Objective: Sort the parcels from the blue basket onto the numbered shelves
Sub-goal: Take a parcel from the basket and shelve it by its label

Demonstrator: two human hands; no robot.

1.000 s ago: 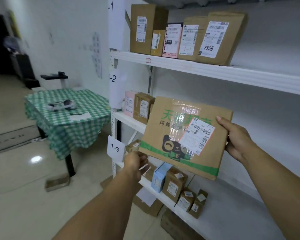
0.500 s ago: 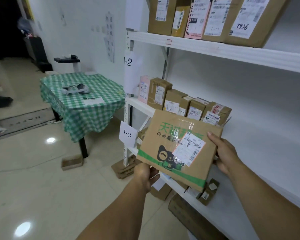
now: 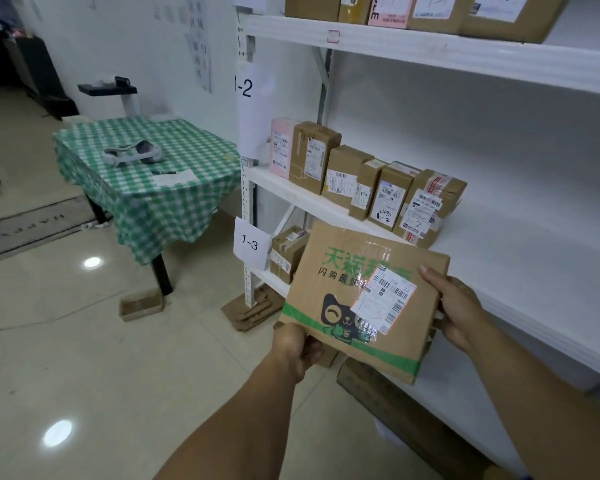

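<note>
Head view. The parcel [image 3: 364, 303], a flat cardboard carton with a green band and a cartoon cat on its face, is held in the air in front of the shelving. It is tilted with its printed face toward the camera, a hold that, I judge, keeps the shipping label [image 3: 383, 296] readable while a shelf is chosen. The left grip [image 3: 297, 344] pinches the carton's lower left corner. The right grip [image 3: 454, 306] clasps its right edge, thumb on the face and fingers behind. Holding at two points suits a wide, thin carton that might twist if held at only one. A handwritten mark on the label may read 1-3, though it is too faint to be sure. The parcel hangs just below the front edge of the 1-2 shelf [image 3: 516, 265] and to the right of the 1-3 tag [image 3: 250, 242], so the tier below looks the likely destination — placing is not yet done.

On the 1-2 shelf a row of parcels [image 3: 361, 181] stands upright from the left end, labels outward. A small box [image 3: 286, 252] sits at the left end of the 1-3 shelf [image 3: 272, 278]. The top shelf [image 3: 430, 51] carries more cartons. The blue basket is not in sight. To the left a table [image 3: 174, 216] under a green checked cloth stands on a glossy pale tiled floor [image 3: 84, 341], against a white wall.
</note>
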